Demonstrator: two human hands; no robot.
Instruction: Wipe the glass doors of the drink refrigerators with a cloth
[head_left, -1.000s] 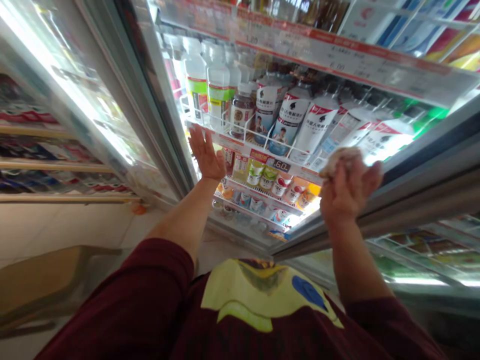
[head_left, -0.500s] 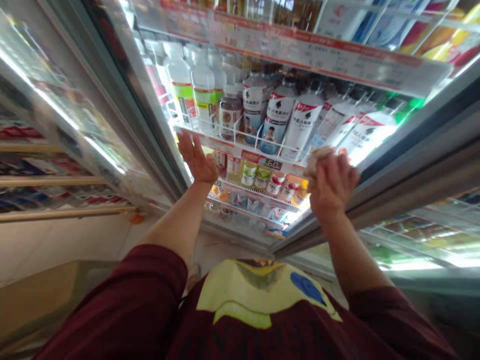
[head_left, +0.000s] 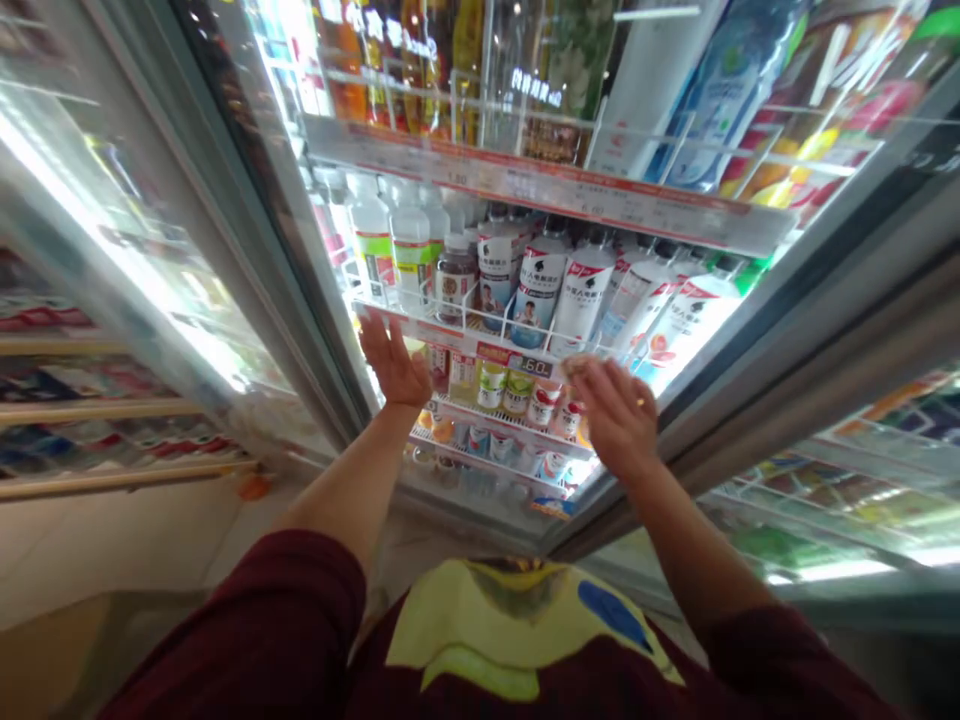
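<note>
In the head view my left hand (head_left: 397, 362) is raised at the glass door (head_left: 465, 505) of a lit drinks cooler, its fingers spread and nothing in it. Farther right, my right hand (head_left: 619, 412) lies palm forward over a pale, crumpled cloth (head_left: 576, 364), pressed to the glass. Most of the cloth is hidden behind the fingers. Behind the glass, white-labelled bottles (head_left: 536, 290) and clear bottles with green bands (head_left: 411, 255) stand on a wire-fronted shelf.
Metal door frames (head_left: 247, 210) run along both sides of the glass. A shelf edge with price labels (head_left: 540, 190) crosses above. Shelves of packaged goods (head_left: 97, 430) are at the left, with a brown box (head_left: 52, 640) on the floor below.
My right hand has moved left and down across the glass with the cloth. My left hand stays at about the same place. The view has tilted up, showing more of the upper shelf.
</note>
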